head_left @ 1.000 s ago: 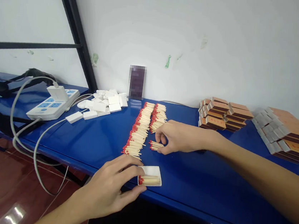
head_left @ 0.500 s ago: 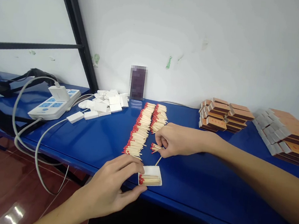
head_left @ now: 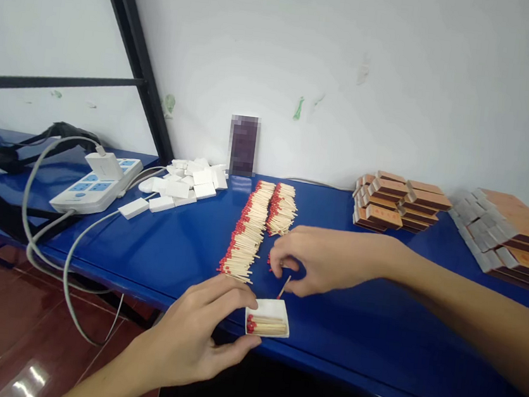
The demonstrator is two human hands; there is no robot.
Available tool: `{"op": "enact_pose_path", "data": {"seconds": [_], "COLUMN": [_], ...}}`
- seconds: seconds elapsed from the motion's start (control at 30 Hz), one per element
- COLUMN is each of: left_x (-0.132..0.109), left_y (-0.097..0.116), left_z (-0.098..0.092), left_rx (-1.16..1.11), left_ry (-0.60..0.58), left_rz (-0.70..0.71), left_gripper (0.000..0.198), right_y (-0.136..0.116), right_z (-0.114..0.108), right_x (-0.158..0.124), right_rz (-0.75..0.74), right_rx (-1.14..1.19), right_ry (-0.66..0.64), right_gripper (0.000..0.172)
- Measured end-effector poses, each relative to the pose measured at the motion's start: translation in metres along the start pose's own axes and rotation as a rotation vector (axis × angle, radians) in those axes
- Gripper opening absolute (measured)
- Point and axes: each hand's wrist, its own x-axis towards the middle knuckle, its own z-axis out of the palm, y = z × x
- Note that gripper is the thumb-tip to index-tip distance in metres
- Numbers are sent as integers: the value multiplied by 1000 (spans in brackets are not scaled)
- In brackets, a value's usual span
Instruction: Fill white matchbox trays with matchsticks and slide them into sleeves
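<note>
My left hand [head_left: 214, 326] is closed around the left end of a small white matchbox tray [head_left: 271, 307], thumb below and fingers above. Inside the tray a few matches [head_left: 269, 326] lie along its near side, red heads to the left. My right hand [head_left: 307, 261] is low over the table beyond the tray, with curled fingers and thumb apart. A single match [head_left: 283, 287] slants by the thumb, red head down. More red match heads peek out behind the right fingers, which hide the sticks. Two rows of loose matches [head_left: 245, 238] [head_left: 283, 210] lie just left of this hand.
White empty-looking trays [head_left: 192, 181] are heaped at left, beside a power strip [head_left: 98, 186] with looping cables [head_left: 66, 265]. Matchbox sleeves [head_left: 383, 202] are stacked at right, with a further stack [head_left: 518, 237] beyond. A dark pixelated object [head_left: 243, 146] leans against the wall.
The right thumb has moved down and away from the fingers, which had pinched a small bunch of matches. The loose match has tilted, now showing its red head. The tray has shifted slightly nearer.
</note>
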Motion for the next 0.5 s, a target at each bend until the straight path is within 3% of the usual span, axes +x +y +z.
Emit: {"op": "enact_pose_path", "data": {"seconds": [0.1,0.23,0.4,0.5], "left_x": [-1,-1,-2,-2], "left_y": [-1,-2,-2,-1], "left_z": [0,1,2,1], "left_rx": [16,29,46,48], "left_ry": [2,6,-6,-11], "left_rz": [2,18,-6,-19], "left_gripper": [27,26,27,29], "right_y": [-5,-1,4,5], "right_z": [7,11,0,-7], "right_x": [0,1,-2,-6], "right_rz": [-33,37,-15,7], "right_rx": [22,-98,-143,-70], "right_ry": [-53,26,24,-14], "right_gripper": [7,12,5,17]}}
